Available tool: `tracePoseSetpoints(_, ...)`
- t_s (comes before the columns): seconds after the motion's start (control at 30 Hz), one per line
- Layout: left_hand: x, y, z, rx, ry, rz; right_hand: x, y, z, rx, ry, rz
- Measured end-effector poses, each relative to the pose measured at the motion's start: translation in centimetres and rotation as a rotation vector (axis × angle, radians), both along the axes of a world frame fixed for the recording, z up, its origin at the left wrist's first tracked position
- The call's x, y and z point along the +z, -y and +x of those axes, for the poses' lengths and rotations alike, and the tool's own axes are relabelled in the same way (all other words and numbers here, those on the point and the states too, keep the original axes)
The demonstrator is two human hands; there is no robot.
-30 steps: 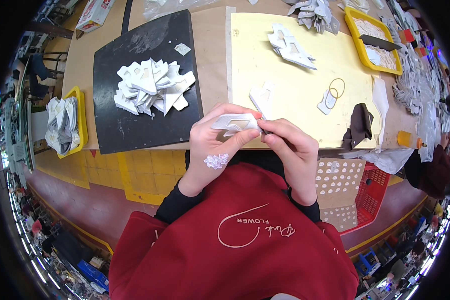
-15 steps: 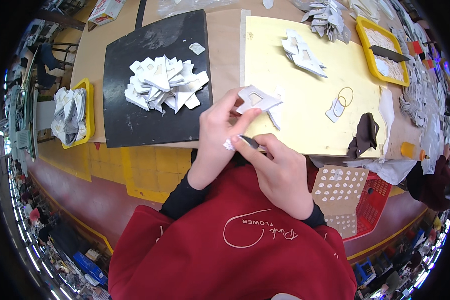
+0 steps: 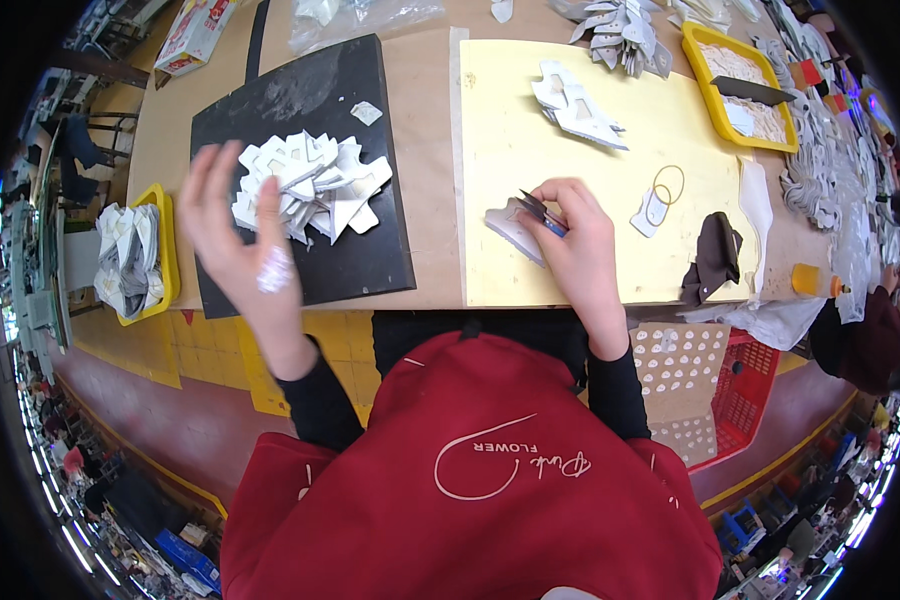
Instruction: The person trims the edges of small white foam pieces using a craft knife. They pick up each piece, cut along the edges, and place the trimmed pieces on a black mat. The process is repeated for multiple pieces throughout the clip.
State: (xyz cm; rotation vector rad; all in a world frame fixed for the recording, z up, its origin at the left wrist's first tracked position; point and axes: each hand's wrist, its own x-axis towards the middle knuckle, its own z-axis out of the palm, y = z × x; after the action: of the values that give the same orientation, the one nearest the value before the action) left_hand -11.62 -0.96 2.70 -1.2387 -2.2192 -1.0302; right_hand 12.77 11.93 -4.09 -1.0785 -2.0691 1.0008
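My left hand [image 3: 232,235] is raised over the left edge of a black board [image 3: 310,85], its fingers spread and holding nothing. A heap of white cut shoe-upper-like pieces [image 3: 315,180] lies on the board beside it, partly hidden by the fingers. White flecked material [image 3: 275,270] clings near that hand's wrist. My right hand [image 3: 580,240] grips dark tweezers [image 3: 536,207], points toward the left, over a yellow sheet [image 3: 610,270]. Just under the points, a pale cut piece [image 3: 510,232] lies on the sheet, partly covered by the hand.
More white pieces [image 3: 575,110] lie further back on the sheet. A tag with rubber bands [image 3: 653,210] and a dark cloth scrap [image 3: 715,258] are to the right. Yellow trays stand at far right [image 3: 790,130] and far left [image 3: 170,250]. A red crate [image 3: 750,390] sits below the table.
My left hand has let go of the white piece it held and swung left to the heap. My right hand, still gripping the tweezers, has moved forward and up over the sheet.
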Motion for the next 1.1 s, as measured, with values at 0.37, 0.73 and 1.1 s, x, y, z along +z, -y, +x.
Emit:
tracePoseSetpoints(0.37,-2.2,-2.4,9.6,-0.786,1.406,-0.438,4.2,2.6,1.9,-0.08,-0.615,-0.697)
tracePoseSetpoints(0.73,-3.1,-2.4,9.7,-0.739,1.577,-0.168,4.5,3.8,2.0,-0.068,-0.538,-0.538)
tracePoseSetpoints(1.1,-2.1,-2.5,10.5,-0.817,1.748,-0.054,3.0,4.0,1.0,-0.014,-0.868,-0.992)
